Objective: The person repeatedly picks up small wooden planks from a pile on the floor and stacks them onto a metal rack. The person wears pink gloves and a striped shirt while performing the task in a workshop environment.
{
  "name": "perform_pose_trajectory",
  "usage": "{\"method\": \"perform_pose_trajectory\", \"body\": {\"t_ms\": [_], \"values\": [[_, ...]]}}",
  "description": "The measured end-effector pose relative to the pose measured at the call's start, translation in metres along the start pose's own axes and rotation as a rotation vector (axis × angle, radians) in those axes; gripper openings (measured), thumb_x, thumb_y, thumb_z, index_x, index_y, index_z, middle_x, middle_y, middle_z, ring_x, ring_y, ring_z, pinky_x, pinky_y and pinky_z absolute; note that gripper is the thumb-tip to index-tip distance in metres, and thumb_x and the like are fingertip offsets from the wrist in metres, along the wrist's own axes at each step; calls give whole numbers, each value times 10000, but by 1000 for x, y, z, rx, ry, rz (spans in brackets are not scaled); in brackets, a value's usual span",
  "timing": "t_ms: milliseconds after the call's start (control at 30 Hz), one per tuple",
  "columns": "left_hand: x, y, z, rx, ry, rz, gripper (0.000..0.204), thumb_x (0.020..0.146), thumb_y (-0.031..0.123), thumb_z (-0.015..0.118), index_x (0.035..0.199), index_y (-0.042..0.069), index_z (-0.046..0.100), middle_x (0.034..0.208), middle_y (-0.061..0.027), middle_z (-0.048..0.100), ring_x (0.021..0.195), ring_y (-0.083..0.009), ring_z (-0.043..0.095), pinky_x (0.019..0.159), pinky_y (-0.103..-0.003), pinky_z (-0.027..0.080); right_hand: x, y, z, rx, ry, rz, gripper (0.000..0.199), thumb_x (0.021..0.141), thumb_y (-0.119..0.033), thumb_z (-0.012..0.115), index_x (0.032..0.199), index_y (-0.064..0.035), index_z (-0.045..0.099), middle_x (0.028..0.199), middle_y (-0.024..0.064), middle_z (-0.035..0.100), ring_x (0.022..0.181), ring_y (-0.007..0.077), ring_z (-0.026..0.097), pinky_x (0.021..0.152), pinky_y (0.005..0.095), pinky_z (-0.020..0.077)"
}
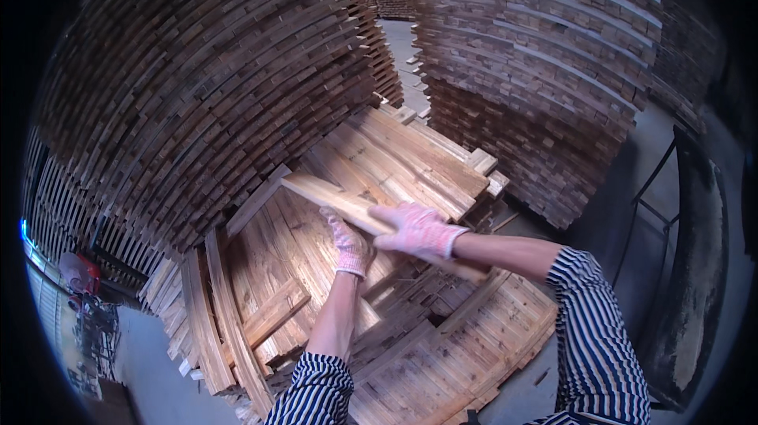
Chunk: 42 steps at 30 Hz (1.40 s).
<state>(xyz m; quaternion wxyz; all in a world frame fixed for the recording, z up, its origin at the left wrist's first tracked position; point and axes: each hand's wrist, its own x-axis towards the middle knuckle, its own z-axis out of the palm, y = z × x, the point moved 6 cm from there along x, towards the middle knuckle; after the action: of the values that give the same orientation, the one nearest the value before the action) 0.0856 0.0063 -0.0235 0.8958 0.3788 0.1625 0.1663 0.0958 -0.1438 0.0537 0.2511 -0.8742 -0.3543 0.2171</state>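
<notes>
1. Holding one pale plank [347, 205] in both gloved hands, you look down over a low pile [395, 157] of flat boards.
2. Your left hand [350, 245] sits under and against the plank near its middle, fingers curled together around its lower edge.
3. Your right hand [417, 229] lies on top of the plank, just right of the left hand, with the fingers stretched flat and slightly apart along the wood. It presses down more than it wraps, so whether it is fully clamped on the plank cannot be told.
4. The plank's long axis runs from upper left to lower right. Its free end points up and left, away from both hands, while its lower right end passes beneath your right wrist.
5. Both hands touch the plank. The left hand is nearer the free end, and the right hand is nearer the end by your body.
6. Below the plank lie more boards, fanned out at varied angles, with one short board [272, 313] resting crosswise at lower left.
7. Tall stacks [197, 93] of layered timber rise to your left and right, with a narrow aisle [407, 62] of grey floor between them.
8. Both your arms wear striped sleeves [592, 330].
9. A dark metal frame [671, 212] stands at far right.
</notes>
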Motion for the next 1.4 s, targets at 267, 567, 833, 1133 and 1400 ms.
{"method": "perform_pose_trajectory", "body": {"t_ms": [267,567,833,1133,1400], "values": [[20,-1,-20,297,-129,131,552,977,182,662,1445,2,430,1250,-127,575,995,-161,608,893,-276,540,48,128,-122,-246,469,171,661,825,-538,618,1433,-297,521,1210,222,552,1121,403,601,897,488,508],[10,4,4,449,-218,73,615,1045,194,550,1557,10,263,1587,-211,316,1448,-318,382,1144,-370,419,138,205,-118,-178,521,179,485,968,-584,460,1360,-335,599,1279,235,545,1212,419,573,1003,491,476],[12,6,15,528,-235,180,561,989,205,597,1474,15,389,1401,-179,506,1227,-250,575,1044,-344,506,134,132,-143,-654,837,56,657,863,-590,622,1403,-218,577,1398,223,508,1292,331,477,1068,467,387],[7,-10,-2,524,-252,199,619,969,171,593,1491,-53,346,1359,-175,524,1187,-222,560,996,-296,484,-126,17,88,-86,1101,-659,582,999,-418,480,1436,-34,483,1477,216,464,1314,380,489,1110,498,380],[-185,85,8,889,-433,523,537,987,407,581,1388,51,544,1195,-138,665,1066,-218,623,919,-367,516,-148,14,246,714,1108,-21,696,1041,-356,494,1588,-33,209,1623,216,188,1505,333,229,1230,398,226]]}}
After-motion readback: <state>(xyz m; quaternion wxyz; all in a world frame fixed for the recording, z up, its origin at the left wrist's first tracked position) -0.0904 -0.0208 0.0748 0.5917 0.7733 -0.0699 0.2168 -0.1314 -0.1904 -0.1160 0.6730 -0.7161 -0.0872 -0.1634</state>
